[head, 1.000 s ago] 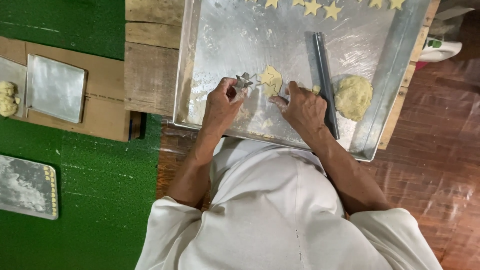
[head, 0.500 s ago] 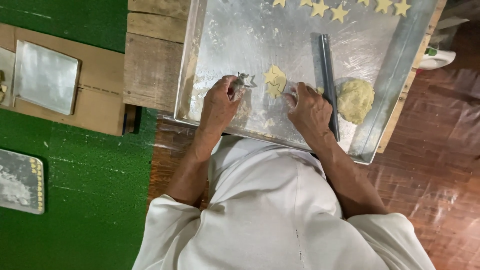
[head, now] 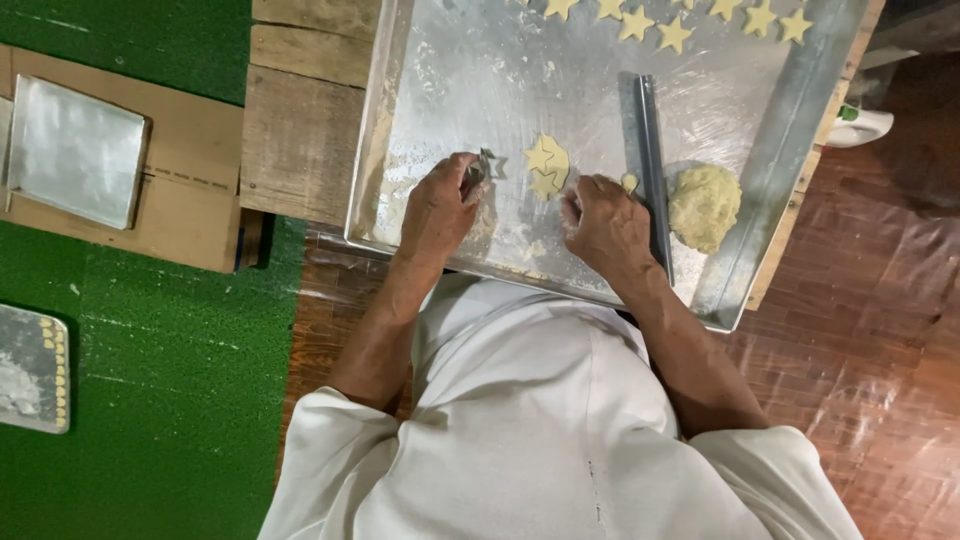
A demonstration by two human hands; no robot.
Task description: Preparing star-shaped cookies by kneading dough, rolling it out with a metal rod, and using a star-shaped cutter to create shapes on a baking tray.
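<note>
Left hand (head: 437,205) gripping star cutter (head: 484,165), points facing flattened dough (head: 547,165)

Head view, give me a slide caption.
Left hand holds a star cutter beside flattened dough on a metal tray.

A wooden table (head: 300,140) with a big metal tray (head: 470,70) on it, above a floor of green mat and red-brown boards.

The tray covers most of the plank table and juts past its near edge. Left of the table, a flat sheet of cardboard (head: 190,190) lies on the green mat (head: 150,380) and carries a smaller square metal tray (head: 75,150). Another floured tray (head: 30,370) sits on the mat at the left edge. The floor (head: 860,300) on the right is glossy red-brown wood.
</note>
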